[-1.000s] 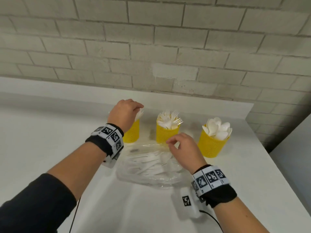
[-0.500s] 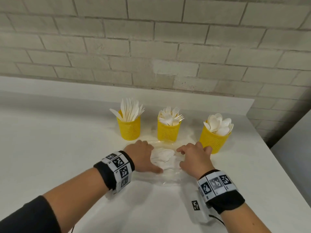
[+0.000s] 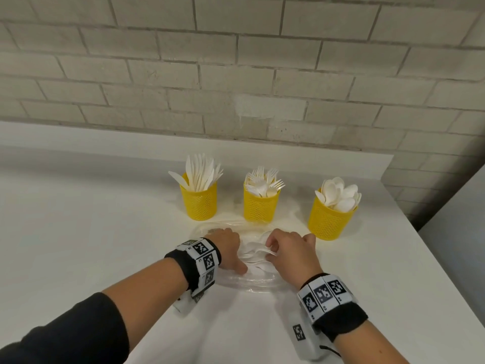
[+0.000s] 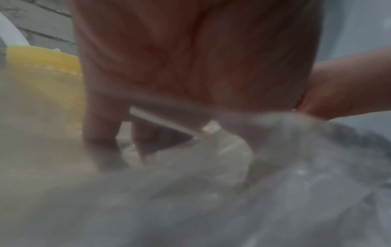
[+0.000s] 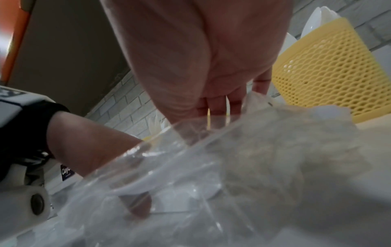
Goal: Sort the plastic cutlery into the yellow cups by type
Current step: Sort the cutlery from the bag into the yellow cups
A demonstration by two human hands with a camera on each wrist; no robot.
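Observation:
Three yellow mesh cups stand in a row: the knife cup (image 3: 199,203), the fork cup (image 3: 259,206) and the spoon cup (image 3: 329,219). In front of them lies a clear plastic bag (image 3: 252,281) with white cutlery (image 3: 253,254) in it. My left hand (image 3: 235,249) rests on the bag's left side, thumb stretched out. Its fingers (image 4: 101,143) point down into the bag, and a white handle (image 4: 162,122) crosses them; that view is too blurred to show a grip. My right hand (image 3: 271,252) curls its fingers round white cutlery at the bag's right side.
The white table (image 3: 78,232) ends at a brick wall (image 3: 236,74) behind the cups and drops off on the right beyond the spoon cup (image 5: 317,70). The bag film (image 5: 190,167) bunches up under my right wrist.
My left hand came down from the knife cup to the bag. Both hands now sit close together on the cutlery, and the right fingers have curled in.

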